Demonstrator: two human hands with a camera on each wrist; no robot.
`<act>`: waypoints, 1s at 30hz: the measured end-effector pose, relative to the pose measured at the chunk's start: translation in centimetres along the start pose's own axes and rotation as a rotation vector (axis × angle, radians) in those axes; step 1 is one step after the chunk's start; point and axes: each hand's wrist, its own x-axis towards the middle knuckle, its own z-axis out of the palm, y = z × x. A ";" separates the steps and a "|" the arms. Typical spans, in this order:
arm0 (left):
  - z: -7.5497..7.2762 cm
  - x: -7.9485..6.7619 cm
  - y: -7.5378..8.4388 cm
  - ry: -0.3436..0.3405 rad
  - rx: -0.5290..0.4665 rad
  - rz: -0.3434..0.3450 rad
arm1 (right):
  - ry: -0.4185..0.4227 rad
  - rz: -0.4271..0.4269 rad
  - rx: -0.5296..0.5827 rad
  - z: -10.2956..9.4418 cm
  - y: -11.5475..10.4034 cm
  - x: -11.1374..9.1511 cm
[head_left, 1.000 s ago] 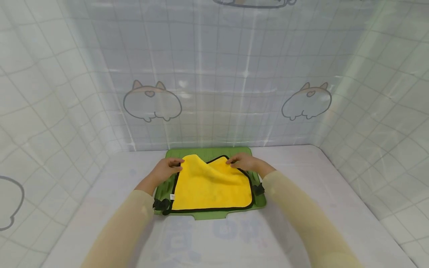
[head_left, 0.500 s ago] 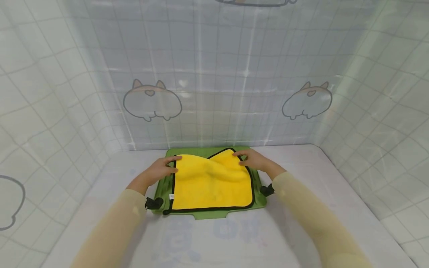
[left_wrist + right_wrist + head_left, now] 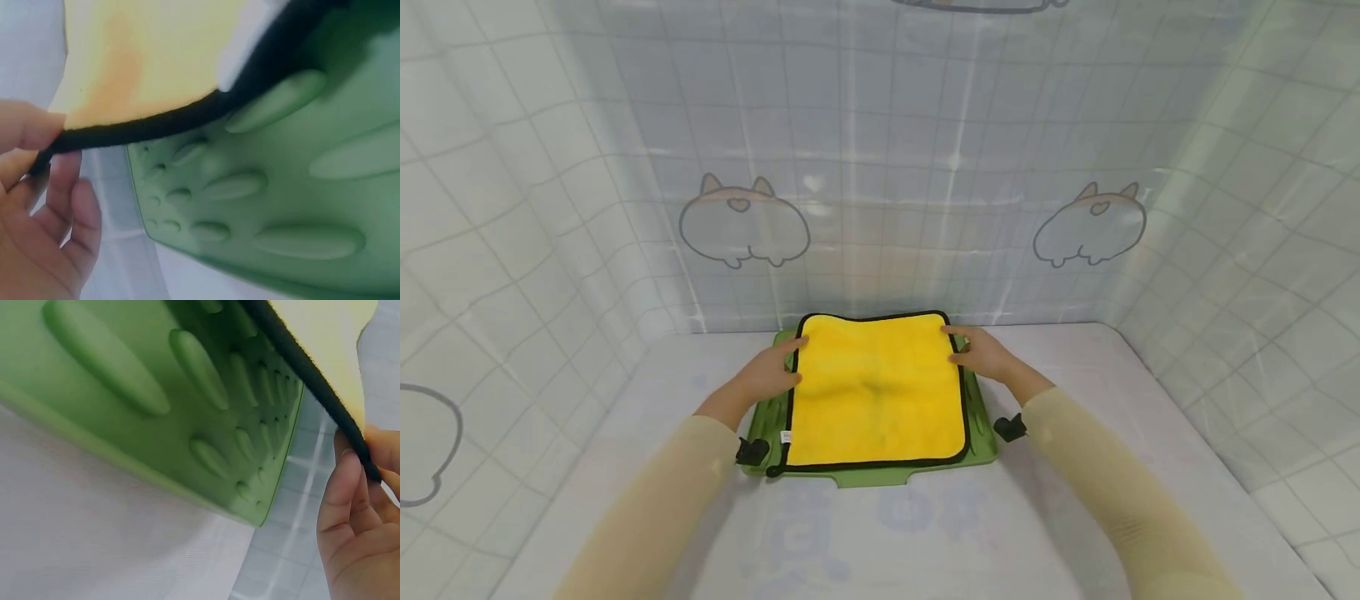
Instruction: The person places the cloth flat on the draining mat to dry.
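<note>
The cloth [image 3: 880,392] is pinched at opposite side edges, between left hand [image 3: 766,372] and right hand [image 3: 987,354], over the tray [image 3: 872,479].

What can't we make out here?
Middle of the green tray: head view, covered by the yellow cloth.
White tag: print too small, head view.
Left hand: partly cut off, left wrist view's edge.
Right hand: partly cut off, right wrist view's edge.
Upper wall drawing: cut off, head view's top edge.
</note>
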 end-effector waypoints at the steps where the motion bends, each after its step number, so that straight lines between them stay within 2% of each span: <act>1: 0.1 0.0 0.1 0.013 0.029 0.009 | 0.002 0.003 0.002 0.0 0.0 -0.1; 6: 0.7 0.6 0.4 0.036 0.125 -0.001 | -0.001 0.000 -0.033 0.2 0.4 -0.2; 14: 1.2 1.7 0.7 -0.013 0.190 -0.068 | -0.029 -0.042 -0.118 0.8 1.1 0.2; 24: 1.5 2.4 0.8 -0.090 0.118 -0.130 | -0.091 -0.011 -0.140 1.4 0.7 0.7; 30: 1.7 2.9 0.8 -0.106 0.123 -0.148 | -0.139 0.031 -0.154 1.7 0.5 1.1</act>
